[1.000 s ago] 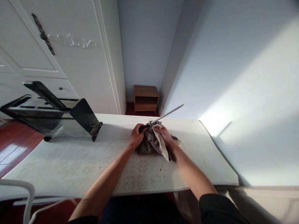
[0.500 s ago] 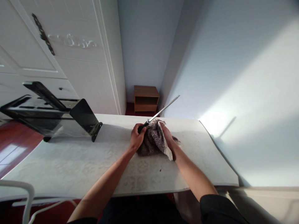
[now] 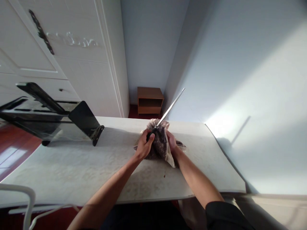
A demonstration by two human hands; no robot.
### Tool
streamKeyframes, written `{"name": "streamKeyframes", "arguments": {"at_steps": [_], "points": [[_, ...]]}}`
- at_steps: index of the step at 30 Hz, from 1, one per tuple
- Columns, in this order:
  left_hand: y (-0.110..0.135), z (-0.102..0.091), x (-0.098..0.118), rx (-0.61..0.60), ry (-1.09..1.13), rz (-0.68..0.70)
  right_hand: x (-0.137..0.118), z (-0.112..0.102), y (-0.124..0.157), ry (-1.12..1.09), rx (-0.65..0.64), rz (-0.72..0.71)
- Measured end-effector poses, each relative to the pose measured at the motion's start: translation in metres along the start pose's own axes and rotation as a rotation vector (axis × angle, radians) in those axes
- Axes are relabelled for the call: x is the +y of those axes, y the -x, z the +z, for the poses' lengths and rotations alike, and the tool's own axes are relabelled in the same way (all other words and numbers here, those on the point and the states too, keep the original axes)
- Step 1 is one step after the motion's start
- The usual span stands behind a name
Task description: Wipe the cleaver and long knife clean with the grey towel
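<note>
My left hand (image 3: 145, 144) is closed around the black handle (image 3: 149, 135) of a sharpening steel, thumb on top. Its thin metal rod (image 3: 171, 106) points up and to the right, away from me. A brown and cream towel (image 3: 160, 144) is bunched behind and beside the handle, above the table. My right hand (image 3: 171, 140) grips the towel from the right; its fingers are mostly hidden by the folds. The towel's lower corners hang down near the tabletop.
The pale table (image 3: 100, 166) has a small reddish speck (image 3: 164, 174) near me. On the left stands a black knife block (image 3: 82, 123) with clear sides. Beyond are a white cabinet (image 3: 83, 80) and a brown nightstand (image 3: 150, 93). A wall (image 3: 240, 80) borders the right; a white tubular frame (image 3: 28, 198) is near-left.
My left hand has moved slightly right, bringing the handle in against the towel. The rod now points more steeply upward. Some towel now shows to the left of my left hand.
</note>
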State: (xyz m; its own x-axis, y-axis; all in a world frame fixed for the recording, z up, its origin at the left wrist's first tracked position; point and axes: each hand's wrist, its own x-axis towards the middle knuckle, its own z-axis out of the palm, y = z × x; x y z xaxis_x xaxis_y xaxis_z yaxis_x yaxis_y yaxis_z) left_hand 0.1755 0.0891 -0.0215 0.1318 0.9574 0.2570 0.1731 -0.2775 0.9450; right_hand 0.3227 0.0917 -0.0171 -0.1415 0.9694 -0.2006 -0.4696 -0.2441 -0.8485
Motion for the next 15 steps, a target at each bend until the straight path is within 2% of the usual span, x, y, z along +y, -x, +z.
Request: {"name": "streamKeyframes", "arguments": {"at_steps": [5,13,15], "points": [[-0.003,-0.001,0.001,-0.094,-0.055,0.063,0.009,0.001,0.001,0.068,-0.023,-0.035],[-0.001,0.001,0.001,-0.225,-0.038,0.080,0.012,0.003,-0.005,0.089,0.102,-0.129],[0.000,0.001,0.001,-0.199,-0.021,0.064,0.013,0.001,-0.006,0.093,0.128,-0.137]]}}
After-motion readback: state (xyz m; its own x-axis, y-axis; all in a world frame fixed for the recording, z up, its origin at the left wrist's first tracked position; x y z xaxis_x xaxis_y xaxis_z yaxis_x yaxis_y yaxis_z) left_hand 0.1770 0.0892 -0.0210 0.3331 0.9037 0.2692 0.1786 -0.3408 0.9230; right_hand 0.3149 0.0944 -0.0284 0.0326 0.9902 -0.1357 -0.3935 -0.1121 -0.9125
